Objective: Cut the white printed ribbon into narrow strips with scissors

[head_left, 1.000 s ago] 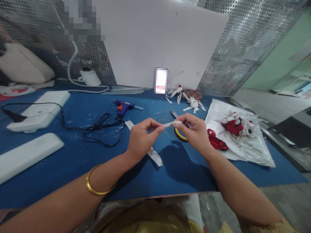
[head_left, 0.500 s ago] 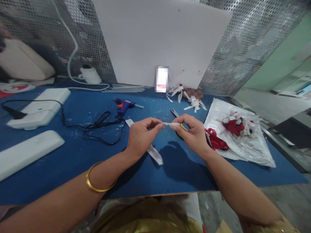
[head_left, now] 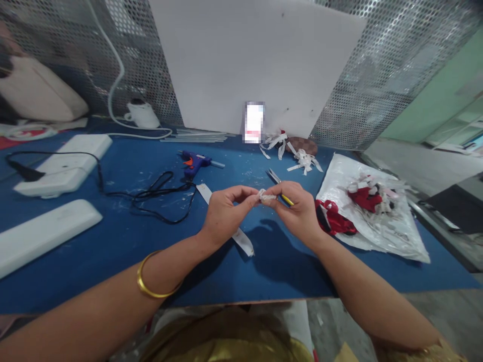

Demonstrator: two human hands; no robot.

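Between my two hands is a small bunched strip of white fabric point(head_left: 268, 197), pinched at both ends above the blue table. My left hand point(head_left: 227, 213) holds its left end between thumb and fingertips. The right end sits in the closed thumb and fingers of my right hand point(head_left: 297, 208). A flat white ribbon point(head_left: 243, 242) lies on the table, partly hidden under my left hand and wrist. Behind my right hand rest scissors point(head_left: 274, 176) with yellow handles, partly covered by the fingers.
A blue glue gun point(head_left: 195, 163) with a black cord lies left of centre. White fabric scraps point(head_left: 304, 160) and a lit phone point(head_left: 254, 122) are at the back. To the right, a white plastic bag point(head_left: 381, 241) carries red and white pieces; red fabric point(head_left: 337, 219) lies beside it.
My hands have come closer together, and the white fabric strip that was stretched between them is now bunched. The whole view has shifted slightly.
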